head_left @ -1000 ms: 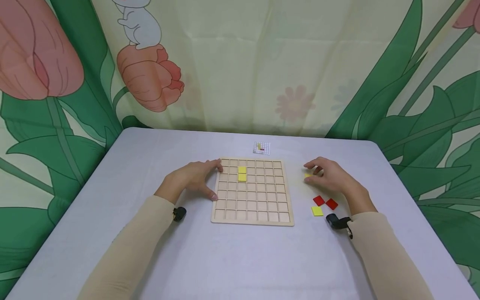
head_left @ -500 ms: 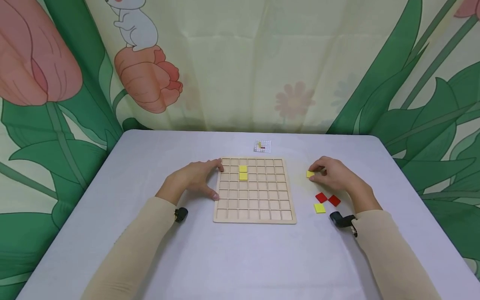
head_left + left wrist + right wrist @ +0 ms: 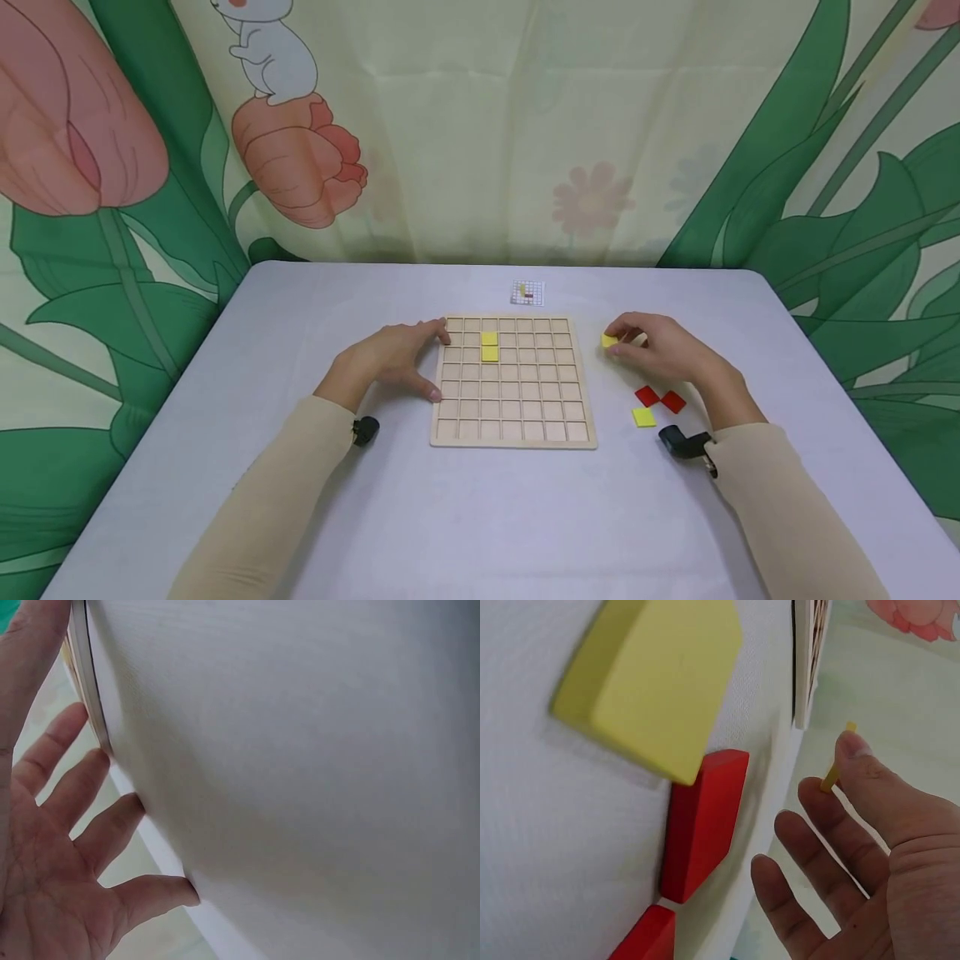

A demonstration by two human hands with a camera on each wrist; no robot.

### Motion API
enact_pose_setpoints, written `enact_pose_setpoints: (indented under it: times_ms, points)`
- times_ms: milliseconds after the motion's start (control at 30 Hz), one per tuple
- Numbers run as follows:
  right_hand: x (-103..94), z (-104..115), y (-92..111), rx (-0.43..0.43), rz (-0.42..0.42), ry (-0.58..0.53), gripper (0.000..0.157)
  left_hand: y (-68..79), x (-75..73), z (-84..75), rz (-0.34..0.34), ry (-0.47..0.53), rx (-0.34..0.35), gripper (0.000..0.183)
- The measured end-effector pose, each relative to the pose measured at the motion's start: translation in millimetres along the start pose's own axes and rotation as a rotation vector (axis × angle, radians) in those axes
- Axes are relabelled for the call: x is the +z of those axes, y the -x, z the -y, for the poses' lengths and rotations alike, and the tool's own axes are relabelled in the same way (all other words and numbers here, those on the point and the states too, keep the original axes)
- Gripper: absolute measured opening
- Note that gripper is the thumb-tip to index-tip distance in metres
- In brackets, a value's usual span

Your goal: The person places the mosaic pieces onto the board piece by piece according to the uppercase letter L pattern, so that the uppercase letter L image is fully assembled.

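Yellow tile [image 3: 608, 341] is sitting just off the right side of the wooden board [image 3: 510, 410], and the right hand [image 3: 662, 343] is pinching it, thumb against index finger, a pretty narrow grip. It's looking slanted in the wrist view, so I'm betting a twist or slip would be leaving it crooked across a divider. The left hand [image 3: 386, 358] is resting with a wide grip, thumb and a finger touching the board's left edge; if that's pressing too lightly, a bump could be shifting the board and unseating the two yellow tiles [image 3: 490, 354] in the grid. Also, the wrist camera [image 3: 678, 442] is hanging near the loose yellow tile [image 3: 643, 417] and red tiles [image 3: 647, 396], so a low arm could be scattering those across the desk [image 3: 480, 517].
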State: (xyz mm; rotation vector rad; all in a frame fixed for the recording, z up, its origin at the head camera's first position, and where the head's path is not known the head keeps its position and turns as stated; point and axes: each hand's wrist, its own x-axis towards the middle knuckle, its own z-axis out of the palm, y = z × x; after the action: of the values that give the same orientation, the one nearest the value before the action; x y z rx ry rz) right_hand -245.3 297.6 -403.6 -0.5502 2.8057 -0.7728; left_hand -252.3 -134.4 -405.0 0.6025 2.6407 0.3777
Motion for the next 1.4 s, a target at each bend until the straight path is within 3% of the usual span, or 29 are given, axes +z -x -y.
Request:
enact_pose_setpoints:
  times_ms: [300,600,1067,1400]
  points:
    - [-2.1,6.0,-6.1,-0.033,-0.042,-0.015,0.026,-8.9,3.4,-1.8,-0.006,-0.001,0.01,0.089]
    - [2.8,26.6,-22.9,-0.078,-0.044,-0.031,0.025,-8.1,2.0,-0.5,-0.009,0.003,-0.006,0.09]
    - [19.4,62.3,-35.3,-0.277,-0.078,-0.08,0.025,-5.7,0.7,-4.2,-0.008,-0.023,-0.01,0.09]
    - [38.9,75.2,-49.4,-0.325,-0.043,-0.164,0.025,-3.4,1.1,-1.1,-0.009,-0.021,-0.035,0.091]
